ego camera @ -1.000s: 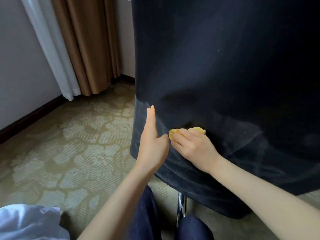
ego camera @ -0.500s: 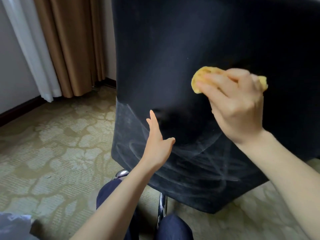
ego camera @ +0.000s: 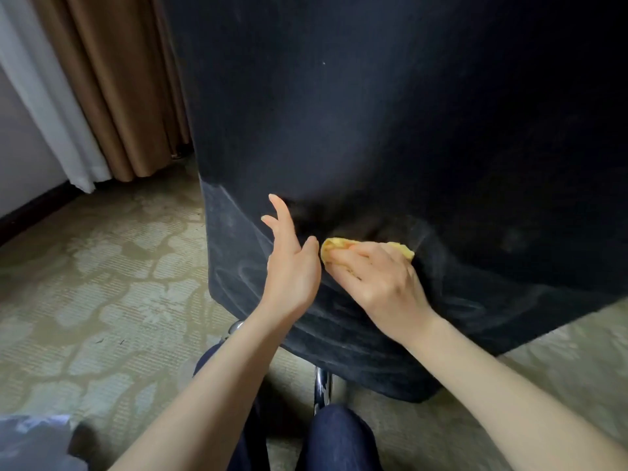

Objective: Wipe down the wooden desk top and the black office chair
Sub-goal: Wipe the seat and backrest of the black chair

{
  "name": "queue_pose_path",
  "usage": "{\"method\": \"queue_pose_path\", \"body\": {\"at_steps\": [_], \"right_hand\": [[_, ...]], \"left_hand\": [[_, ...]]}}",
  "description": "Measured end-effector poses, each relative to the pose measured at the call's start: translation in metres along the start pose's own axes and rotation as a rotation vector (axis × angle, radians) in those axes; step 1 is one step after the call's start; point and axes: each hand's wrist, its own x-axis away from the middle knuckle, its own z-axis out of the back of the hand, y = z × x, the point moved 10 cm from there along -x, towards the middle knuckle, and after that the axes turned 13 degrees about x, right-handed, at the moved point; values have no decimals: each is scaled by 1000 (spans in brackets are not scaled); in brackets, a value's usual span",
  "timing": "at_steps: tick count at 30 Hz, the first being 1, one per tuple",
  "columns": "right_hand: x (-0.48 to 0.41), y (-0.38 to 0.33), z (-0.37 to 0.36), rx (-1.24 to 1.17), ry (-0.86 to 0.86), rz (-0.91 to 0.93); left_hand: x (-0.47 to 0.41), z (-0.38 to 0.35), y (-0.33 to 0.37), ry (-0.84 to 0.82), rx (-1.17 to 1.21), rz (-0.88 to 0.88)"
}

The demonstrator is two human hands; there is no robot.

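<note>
Black office chair [ego camera: 373,130]: backrest standing upright. Yellow cloth [ego camera: 334,247]: lying against the chair's streaked lower back, right hand [ego camera: 377,283] gripping it. Left hand [ego camera: 292,266]: hovering open-fingered just left; the unstreaked area is lying above.

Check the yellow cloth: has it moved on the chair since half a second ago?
Yes. The yellow cloth came down the black chair back to its streaked lower band.

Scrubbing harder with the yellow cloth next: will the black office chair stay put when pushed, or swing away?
Probably swings: the black office chair sits on a slim chrome leg over patterned carpet. Its surface shows wipe streaks, so likely soft and grippy, not slippery. The open left hand by its edge could steady it.
</note>
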Motion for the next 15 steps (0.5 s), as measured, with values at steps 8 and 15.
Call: {"method": "queue_pose_path", "body": {"at_steps": [8, 15], "right_hand": [[76, 21, 20, -28, -209, 235], [25, 81, 90, 131, -59, 280]], "left_hand": [[-5, 6, -4, -6, 0, 42], [-4, 12, 2, 43, -7, 38]]}}
